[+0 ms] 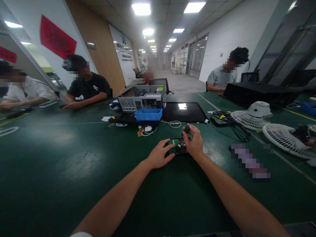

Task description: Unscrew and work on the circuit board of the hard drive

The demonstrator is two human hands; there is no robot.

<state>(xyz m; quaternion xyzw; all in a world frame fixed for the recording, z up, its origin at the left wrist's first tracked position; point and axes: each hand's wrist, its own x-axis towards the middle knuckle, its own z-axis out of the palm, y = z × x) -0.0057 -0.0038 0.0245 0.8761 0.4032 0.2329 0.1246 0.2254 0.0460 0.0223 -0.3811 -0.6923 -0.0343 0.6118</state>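
Note:
In the middle of the green table (pixel 111 184) lies an opened dark electronic device (pixel 181 149) with green circuit board and thin wires showing. My left hand (pixel 160 154) grips its left end, thumb at the near edge and fingers over the board. Above the device's right side, my right hand (pixel 195 143) pinches a small dark green, rounded piece (pixel 186 129) between thumb and fingers. Its exact kind is too small to make out. Part of the device is hidden under both hands.
Beyond my hands stand a blue bin (pixel 148 115), an open computer case (pixel 140 98) and a flat black screen panel (pixel 185 112). A white cable (pixel 170 124) lies nearer. Rightward are white fan parts (pixel 251 117) and a black box (pixel 261 93). Other people sit around the table.

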